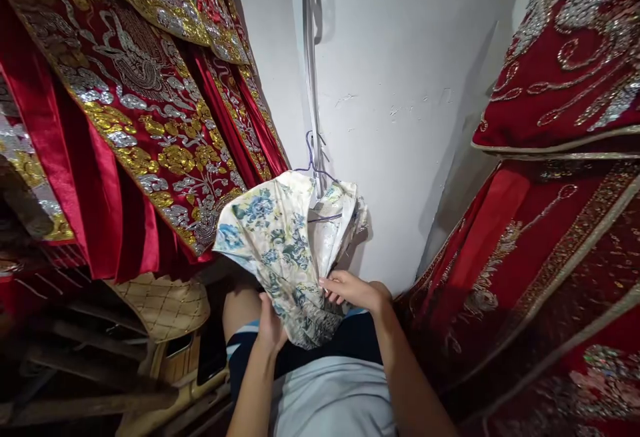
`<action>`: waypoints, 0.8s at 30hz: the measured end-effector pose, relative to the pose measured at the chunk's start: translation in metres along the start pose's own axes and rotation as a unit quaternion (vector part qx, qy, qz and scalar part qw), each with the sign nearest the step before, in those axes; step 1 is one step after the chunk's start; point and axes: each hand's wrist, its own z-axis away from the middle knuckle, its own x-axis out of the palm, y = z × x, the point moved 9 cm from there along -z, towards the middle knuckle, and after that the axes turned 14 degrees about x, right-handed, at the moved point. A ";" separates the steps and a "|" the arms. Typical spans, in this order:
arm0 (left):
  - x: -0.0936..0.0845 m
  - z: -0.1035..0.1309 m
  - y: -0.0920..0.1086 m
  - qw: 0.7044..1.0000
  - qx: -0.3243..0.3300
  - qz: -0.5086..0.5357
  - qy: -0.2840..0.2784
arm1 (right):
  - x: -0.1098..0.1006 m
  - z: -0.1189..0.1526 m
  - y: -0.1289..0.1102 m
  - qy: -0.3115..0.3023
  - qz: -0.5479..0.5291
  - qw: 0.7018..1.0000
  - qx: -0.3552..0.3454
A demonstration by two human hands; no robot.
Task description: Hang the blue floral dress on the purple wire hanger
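Note:
A cream garment with blue and green flowers (280, 237) hangs by a thin purple hanger (311, 157) from a pale upright pole. Its neckline gapes open, showing the light inside. My right hand (345, 288) pinches the edge of the front opening, near the gathered lower part. Lower left of the garment, my left hand (271, 325) is at its side edge, with the fingers mostly hidden behind the cloth.
Red garments with gold and silver embroidery (150, 110) hang on the left. More beaded red garments (565, 83) hang on the right. A white wall (395, 90) stands behind the pole (309, 70). A quilted beige pad (167, 303) and wooden bars are at lower left.

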 end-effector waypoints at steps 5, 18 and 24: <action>-0.003 -0.002 -0.008 0.986 0.046 -0.153 0.047 | 0.012 -0.005 0.003 -0.052 0.012 0.999 0.008; -0.051 -0.015 0.029 0.908 0.211 -0.285 0.225 | 0.003 -0.007 -0.003 0.027 -0.059 0.998 -0.023; 0.008 0.001 0.029 0.840 0.350 -0.413 0.040 | 0.005 -0.009 -0.005 0.052 -0.099 0.993 -0.045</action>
